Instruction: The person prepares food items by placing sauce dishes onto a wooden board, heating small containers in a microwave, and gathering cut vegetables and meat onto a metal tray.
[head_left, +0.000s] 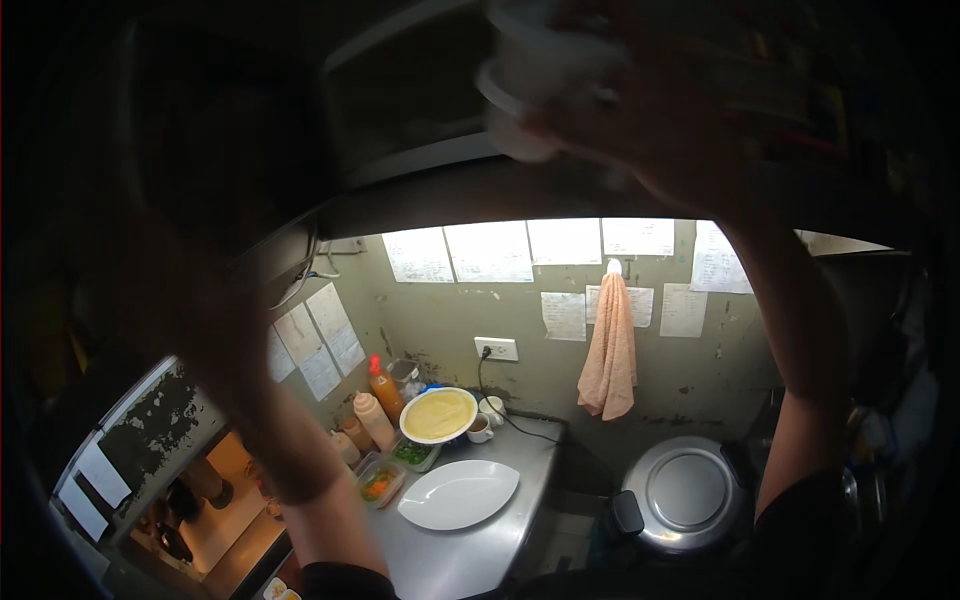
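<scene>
Right hand [648, 135] is holding blurred white containers [535, 70], fingers partly curled; left hand [185, 255] is sitting in shadow, grip indiscernible. Uneven pressure could be risking slippage.

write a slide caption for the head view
Right hand at blurred white containers overhead; below, a white oval plate on a metal counter and a hanging peach towel.

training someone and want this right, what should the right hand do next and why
I'd probably have the right hand settle securely on the white ware before moving it. The hand is raised in dim light, blur hides how firm any grip is, and the white oval plate lies on the metal counter lower down.
</scene>
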